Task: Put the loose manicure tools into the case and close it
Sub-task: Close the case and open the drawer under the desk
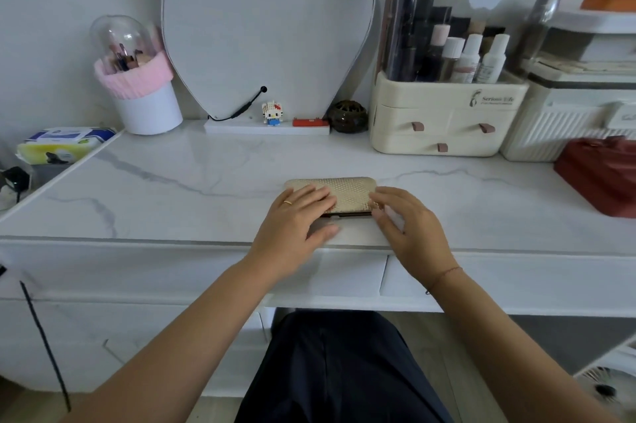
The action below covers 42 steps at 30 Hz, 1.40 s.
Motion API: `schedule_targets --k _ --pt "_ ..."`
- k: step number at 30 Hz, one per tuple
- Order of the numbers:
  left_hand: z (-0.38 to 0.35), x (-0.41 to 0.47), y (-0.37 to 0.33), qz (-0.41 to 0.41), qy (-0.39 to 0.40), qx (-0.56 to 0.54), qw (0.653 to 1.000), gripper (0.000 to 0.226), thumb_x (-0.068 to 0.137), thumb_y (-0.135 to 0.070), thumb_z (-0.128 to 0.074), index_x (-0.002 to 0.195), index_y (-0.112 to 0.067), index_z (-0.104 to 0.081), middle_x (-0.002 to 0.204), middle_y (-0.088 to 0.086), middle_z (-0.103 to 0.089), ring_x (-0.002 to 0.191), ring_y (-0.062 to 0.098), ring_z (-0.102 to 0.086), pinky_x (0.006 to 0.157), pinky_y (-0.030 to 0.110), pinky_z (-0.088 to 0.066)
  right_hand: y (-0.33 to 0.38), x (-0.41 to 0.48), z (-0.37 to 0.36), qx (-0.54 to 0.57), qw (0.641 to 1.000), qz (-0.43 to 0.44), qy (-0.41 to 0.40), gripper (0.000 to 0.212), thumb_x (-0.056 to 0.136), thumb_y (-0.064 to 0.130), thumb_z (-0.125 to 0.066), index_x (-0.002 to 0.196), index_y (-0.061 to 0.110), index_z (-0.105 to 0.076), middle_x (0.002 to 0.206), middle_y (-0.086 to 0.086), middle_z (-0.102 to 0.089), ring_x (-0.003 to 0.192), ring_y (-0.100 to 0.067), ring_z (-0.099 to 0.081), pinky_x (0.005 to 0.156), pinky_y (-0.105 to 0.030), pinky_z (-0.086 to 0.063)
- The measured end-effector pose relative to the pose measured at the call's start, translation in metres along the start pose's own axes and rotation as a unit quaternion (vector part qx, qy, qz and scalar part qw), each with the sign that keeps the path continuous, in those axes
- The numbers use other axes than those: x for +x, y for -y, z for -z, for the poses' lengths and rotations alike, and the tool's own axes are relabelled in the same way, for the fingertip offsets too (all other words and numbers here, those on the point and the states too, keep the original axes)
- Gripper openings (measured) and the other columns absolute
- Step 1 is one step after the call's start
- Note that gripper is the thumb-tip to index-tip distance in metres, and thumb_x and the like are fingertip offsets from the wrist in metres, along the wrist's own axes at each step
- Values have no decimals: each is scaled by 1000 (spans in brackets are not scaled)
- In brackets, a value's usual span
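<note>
We read the case (347, 190) as the thing everything turns on: a beige, textured case lying flat on the marble table (172, 188), close to its near edge, with its lid down but a thin dark seam showing along the front; so, in our judgement, the closing is nearly done and not quite latched. No loose manicure tools show anywhere around the case, which suggests they are inside, though we cannot see in. The left hand (292, 226) lies flat across the left half of the lid, fingers straight and together, thumb down on the table just in front of the case; we take this as pressing the lid shut and keeping the case from sliding. The right hand (409, 230) comes in at the right end of the case, fingers loosely extended with their tips touching that end, holding nothing — it is a little blurred, and whether the thumb pushes at the front seam we cannot tell. The two hands are apart, one at each end, which would spread the pressure evenly. Behind the case stands a mirror (265, 26); behind and to the right of the case, a cream cosmetics organiser (447, 113).
</note>
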<state>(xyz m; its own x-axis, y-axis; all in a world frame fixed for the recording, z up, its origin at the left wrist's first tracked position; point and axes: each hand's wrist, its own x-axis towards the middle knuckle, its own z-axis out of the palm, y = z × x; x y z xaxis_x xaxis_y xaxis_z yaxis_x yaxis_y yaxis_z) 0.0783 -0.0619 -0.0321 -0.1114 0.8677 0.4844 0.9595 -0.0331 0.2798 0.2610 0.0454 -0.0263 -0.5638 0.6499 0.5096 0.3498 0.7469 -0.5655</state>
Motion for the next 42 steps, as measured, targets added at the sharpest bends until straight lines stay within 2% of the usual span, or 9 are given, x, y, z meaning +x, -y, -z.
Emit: schedule_targets --k 3,6,9,11,17,24,33,38,42 --pt "-16 -5 -32 -50 -2 0 999 54 90 -49 -39 132 -18 -53 142 -3 -47 137 14 -34 115 32 -16 3 -46 15 65 983 -62 -161 20 91 13 -53 106 17 -66 112 6 -59 103 -4 -55 87 -14 -45" --pt "-36 -5 -61 -98 17 -1 995 49 93 -44 -40 127 -14 -58 138 0 -53 134 18 -40 112 32 -19 -15 -96 25 139 928 -202 -280 18 92 7 -51 100 19 -62 101 0 -61 91 -10 -58 77 -13 -46" --pt "-52 -1 -84 -110 26 23 993 51 93 -44 -38 129 -14 -57 136 1 -55 130 19 -46 110 29 -20 -54 -128 25 296 820 -402 -280 25 93 13 -50 117 11 -52 107 -7 -60 95 -18 -61 78 -25 -50" --pt "-61 2 -95 -100 16 40 994 51 93 -45 -36 129 -16 -57 135 -1 -56 129 18 -48 106 31 -22 -76 -135 24 417 742 -459 -256 36 93 11 -50 127 2 -43 105 -13 -59 95 -21 -62 80 -28 -51" --pt "-81 -2 -115 -71 -1 100 992 56 92 -47 -33 137 -17 -47 142 1 -48 133 21 -43 106 35 -20 -94 -128 31 568 650 -451 -227 26 94 3 -44 120 -2 -44 95 -14 -57 95 -27 -62 92 -35 -49" --pt "-86 -6 -121 -45 -6 130 990 58 92 -48 -33 139 -16 -42 145 1 -44 135 22 -39 109 37 -17 -96 -123 32 577 598 -511 -219 13 93 7 -47 100 -2 -53 98 -13 -55 103 -26 -56 103 -38 -43" --pt "-85 -9 -124 -34 4 137 990 59 92 -49 -30 141 -17 -39 147 0 -41 137 21 -36 111 35 -12 -103 -128 37 725 444 -489 -197 11 90 10 -51 101 6 -51 112 -12 -51 118 -30 -49 108 -40 -36" --pt "-84 -9 -124 -35 6 130 991 60 92 -50 -29 141 -17 -39 147 0 -41 138 20 -34 111 34 -10 -100 -133 35 734 438 -484 -188 6 90 10 -49 95 7 -52 102 -7 -53 103 -23 -55 101 -35 -41" --pt "-84 -9 -125 -38 9 117 992 63 92 -53 -29 142 -15 -39 148 1 -40 139 21 -32 112 35 -10 -99 -155 42 715 481 -478 -172 18 94 16 -47 107 5 -54 116 -9 -56 112 -23 -54 100 -35 -41"
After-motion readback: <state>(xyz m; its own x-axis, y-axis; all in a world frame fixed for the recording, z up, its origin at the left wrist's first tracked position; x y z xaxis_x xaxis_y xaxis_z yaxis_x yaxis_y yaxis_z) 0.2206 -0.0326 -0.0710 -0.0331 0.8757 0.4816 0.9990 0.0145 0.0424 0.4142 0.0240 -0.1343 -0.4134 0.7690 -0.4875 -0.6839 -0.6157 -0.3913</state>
